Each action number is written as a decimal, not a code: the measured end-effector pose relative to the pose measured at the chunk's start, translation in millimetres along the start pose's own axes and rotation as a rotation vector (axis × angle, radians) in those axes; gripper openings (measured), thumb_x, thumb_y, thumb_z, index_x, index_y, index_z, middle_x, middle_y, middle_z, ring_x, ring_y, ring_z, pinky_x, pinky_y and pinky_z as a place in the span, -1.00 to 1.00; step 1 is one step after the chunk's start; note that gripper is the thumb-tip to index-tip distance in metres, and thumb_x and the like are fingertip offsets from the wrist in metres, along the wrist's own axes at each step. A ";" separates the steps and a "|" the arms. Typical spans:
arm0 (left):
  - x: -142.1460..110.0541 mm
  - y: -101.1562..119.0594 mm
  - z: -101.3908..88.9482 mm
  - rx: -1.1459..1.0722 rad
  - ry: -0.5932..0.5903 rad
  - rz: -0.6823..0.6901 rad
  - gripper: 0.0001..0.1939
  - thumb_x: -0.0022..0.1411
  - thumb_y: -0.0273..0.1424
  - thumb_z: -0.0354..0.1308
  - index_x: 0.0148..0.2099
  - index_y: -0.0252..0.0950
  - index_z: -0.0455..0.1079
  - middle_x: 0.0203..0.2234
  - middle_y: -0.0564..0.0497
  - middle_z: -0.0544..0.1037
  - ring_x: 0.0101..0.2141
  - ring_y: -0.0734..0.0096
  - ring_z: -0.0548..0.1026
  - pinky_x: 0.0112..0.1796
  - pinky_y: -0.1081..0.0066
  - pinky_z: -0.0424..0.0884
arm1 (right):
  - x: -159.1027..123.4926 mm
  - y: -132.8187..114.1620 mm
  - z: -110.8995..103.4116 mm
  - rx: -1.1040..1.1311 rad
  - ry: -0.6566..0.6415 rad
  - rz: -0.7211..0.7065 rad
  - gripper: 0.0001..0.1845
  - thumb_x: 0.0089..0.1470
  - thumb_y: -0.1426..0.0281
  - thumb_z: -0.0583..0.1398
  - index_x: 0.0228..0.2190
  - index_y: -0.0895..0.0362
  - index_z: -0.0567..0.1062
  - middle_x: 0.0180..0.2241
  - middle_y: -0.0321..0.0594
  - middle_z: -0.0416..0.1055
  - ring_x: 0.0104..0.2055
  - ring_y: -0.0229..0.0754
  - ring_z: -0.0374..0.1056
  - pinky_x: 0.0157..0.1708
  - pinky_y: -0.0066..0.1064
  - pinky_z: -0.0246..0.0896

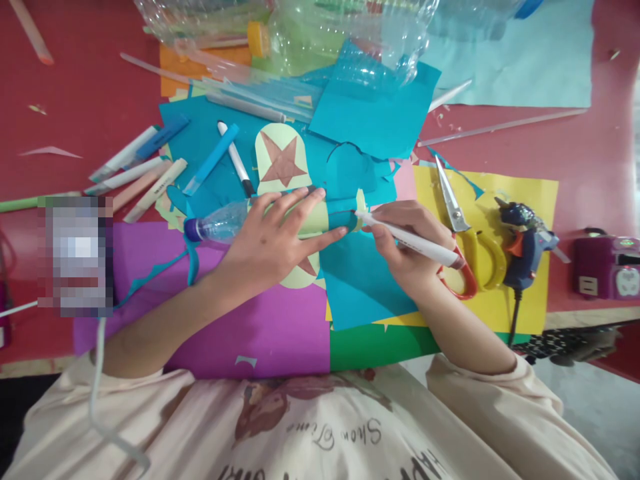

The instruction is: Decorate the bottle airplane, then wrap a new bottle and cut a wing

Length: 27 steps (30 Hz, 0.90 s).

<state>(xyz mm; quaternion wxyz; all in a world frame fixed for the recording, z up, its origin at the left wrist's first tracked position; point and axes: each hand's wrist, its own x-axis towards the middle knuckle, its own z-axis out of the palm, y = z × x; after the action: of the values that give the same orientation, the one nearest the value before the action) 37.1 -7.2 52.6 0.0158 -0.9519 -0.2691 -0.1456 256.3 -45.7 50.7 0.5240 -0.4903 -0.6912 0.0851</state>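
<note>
Where bare patches showed at the left and upper right, the tabletop [100, 40] was red. Coloured paper over much of it: a purple sheet [280, 327] left of lower centre, a blue sheet [365, 287] mid-frame, a pale blue sheet [540, 80] at upper right, a yellow sheet [535, 313] at right. Clear plastic bottles [325, 40] crowded the top edge.

Centre of frame: a wrapped bottle [316, 219] on its side, clear neck to the left, body banded in pale yellow and blue. My left hand [283, 230] lay across it, palm down, fingers spread. My right hand [415, 220], right of centre, was closed in a pen grip around a white marker [417, 245], tip at the bottle's right end; whether it met the paper, I could not tell.

Right edge: a small purple box [603, 267]. Left of that, on the yellow, a glue gun [523, 257], then scissors [451, 200], blades pointing up. One pale cutout [283, 157] with a brown star showed just above my left fingers. Loose markers [125, 153] lay at left. Smallest: the bottle's dark blue cap [193, 230], left of centre.
</note>
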 end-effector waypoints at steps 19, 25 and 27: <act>0.9 -2.5 0.1 -0.029 0.004 -0.013 -0.53 0.42 -0.44 -0.09 0.29 0.07 0.11 0.25 -0.09 0.23 0.20 0.12 0.26 0.09 0.14 0.24 | -9.9 10.3 -4.5 0.092 0.126 0.109 -0.89 0.09 0.30 0.23 -0.32 0.05 0.48 -0.51 -0.33 0.50 -0.57 -0.28 0.42 -0.62 -0.43 0.32; 0.5 -5.7 0.6 0.051 0.032 0.014 -0.54 0.40 -0.38 -0.05 0.31 -0.09 0.08 0.24 -0.18 0.23 0.21 0.13 0.25 0.09 0.16 0.27 | -5.2 11.9 -4.8 0.025 0.051 0.024 -0.90 0.11 0.29 0.21 -0.33 0.03 0.50 -0.42 -0.29 0.53 -0.40 -0.20 0.50 -0.43 -0.33 0.46; 0.9 -6.6 -0.1 0.011 0.036 0.015 -0.57 0.39 -0.36 -0.02 0.28 -0.09 0.15 0.24 -0.17 0.25 0.20 0.13 0.27 0.10 0.15 0.27 | -6.7 13.2 -4.2 0.027 0.050 0.059 -0.89 0.11 0.28 0.21 -0.32 0.03 0.50 -0.41 -0.29 0.54 -0.41 -0.20 0.51 -0.45 -0.33 0.46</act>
<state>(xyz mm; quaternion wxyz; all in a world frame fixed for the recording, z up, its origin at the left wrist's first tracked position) 34.4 -1.1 52.6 0.0271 -0.9510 -0.2624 -0.1613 267.3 -45.8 39.9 0.5451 -0.5054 -0.6617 0.0978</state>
